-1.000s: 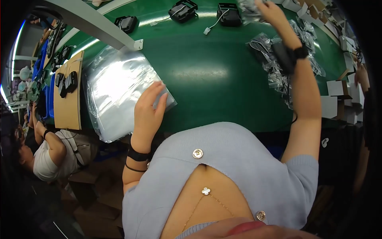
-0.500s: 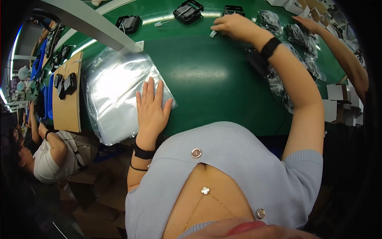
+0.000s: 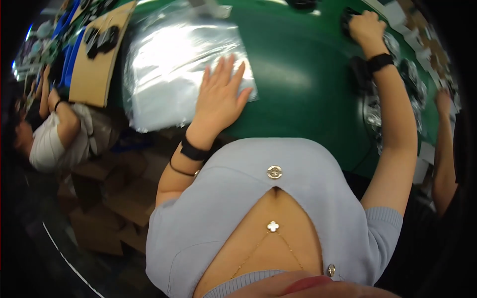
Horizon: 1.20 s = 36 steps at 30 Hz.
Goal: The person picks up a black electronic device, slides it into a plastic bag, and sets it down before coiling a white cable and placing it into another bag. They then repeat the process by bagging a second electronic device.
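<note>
My left hand (image 3: 221, 97) lies flat with fingers spread on the near right part of a stack of clear plastic bags (image 3: 159, 84). Out at the far right of the green table (image 3: 293, 79), my right hand (image 3: 367, 29) is closed over a small black device (image 3: 348, 19). Only the device's left side shows; fingers and palm cover the rest. Another black object (image 3: 359, 74) sits just left of my right wrist.
Bagged clear-wrapped items (image 3: 411, 74) line the right side, beside another person's arm (image 3: 443, 139). A black device (image 3: 301, 3) is at the far edge of view. On the left are a cardboard sheet (image 3: 94, 74) with black parts and a seated person (image 3: 59, 129).
The whole view has shifted, so the bags sit higher and further right. My right hand has gone from a white connector onto the black device. My left hand stays on the bags.
</note>
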{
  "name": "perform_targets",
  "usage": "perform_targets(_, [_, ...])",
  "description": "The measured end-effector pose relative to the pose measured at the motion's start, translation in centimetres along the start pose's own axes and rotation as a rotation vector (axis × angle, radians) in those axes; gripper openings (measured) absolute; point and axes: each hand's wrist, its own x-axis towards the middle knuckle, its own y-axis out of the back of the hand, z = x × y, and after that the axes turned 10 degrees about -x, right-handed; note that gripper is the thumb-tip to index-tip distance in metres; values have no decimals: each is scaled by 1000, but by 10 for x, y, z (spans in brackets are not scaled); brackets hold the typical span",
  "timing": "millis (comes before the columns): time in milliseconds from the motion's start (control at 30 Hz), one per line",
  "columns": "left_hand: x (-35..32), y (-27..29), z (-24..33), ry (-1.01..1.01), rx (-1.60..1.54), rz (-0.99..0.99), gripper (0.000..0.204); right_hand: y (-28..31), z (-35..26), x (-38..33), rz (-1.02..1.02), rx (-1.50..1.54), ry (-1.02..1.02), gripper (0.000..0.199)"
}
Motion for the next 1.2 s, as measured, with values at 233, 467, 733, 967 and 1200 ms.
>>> perform_targets(233, [-7,11,11,-332,-208,-106,45,-123,-2,50,-452,438,-207,48])
perform_targets(467, [-1,49,-2,-238,-347,-88,32,-87,0,55,-540,543,-76,73])
perform_targets(733, [8,18,7,-78,-373,-24,23,-126,10,48,-302,531,-426,74])
perform_targets(967, [27,17,34,172,-757,6,25,-16,0,-28,-440,2027,-98,66])
perform_targets(1200, [20,-3,54,-219,-300,1,23,74,-15,-125,-480,2913,254,68])
